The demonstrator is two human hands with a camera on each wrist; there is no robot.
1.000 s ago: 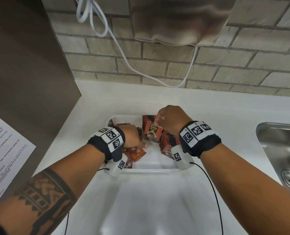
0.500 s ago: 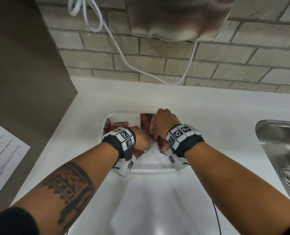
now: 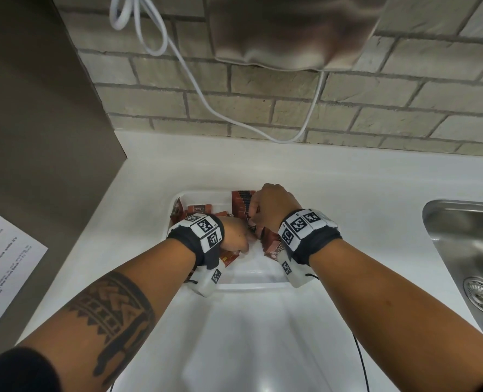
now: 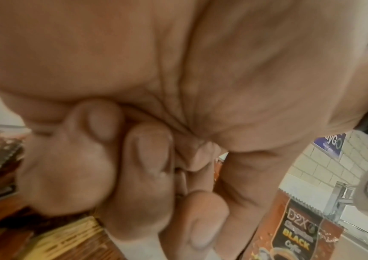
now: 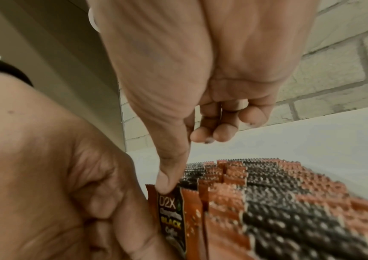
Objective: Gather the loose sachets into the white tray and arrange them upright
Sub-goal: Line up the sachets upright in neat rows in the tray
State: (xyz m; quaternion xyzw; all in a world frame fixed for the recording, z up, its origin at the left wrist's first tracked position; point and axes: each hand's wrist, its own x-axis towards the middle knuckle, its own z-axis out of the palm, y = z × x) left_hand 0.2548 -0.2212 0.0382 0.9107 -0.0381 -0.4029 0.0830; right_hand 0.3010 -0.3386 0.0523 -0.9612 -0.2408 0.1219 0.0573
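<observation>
Both hands work inside the white tray [image 3: 251, 287] on the table [image 3: 347, 188]. The right hand [image 3: 271, 206] presses its thumb on the top edge of the front sachet [image 5: 170, 216], steadying the upright row [image 5: 278, 193] packed along the tray's right side. The left hand [image 3: 234, 236] is curled beside that sachet; whether it pinches one cannot be told, since its fingers hide the gap. Loose sachets [image 3: 199, 209] lie flat at the tray's left. The step appears to be seating a sachet; next, lifting a flat one calls for a clean edge pinch.
</observation>
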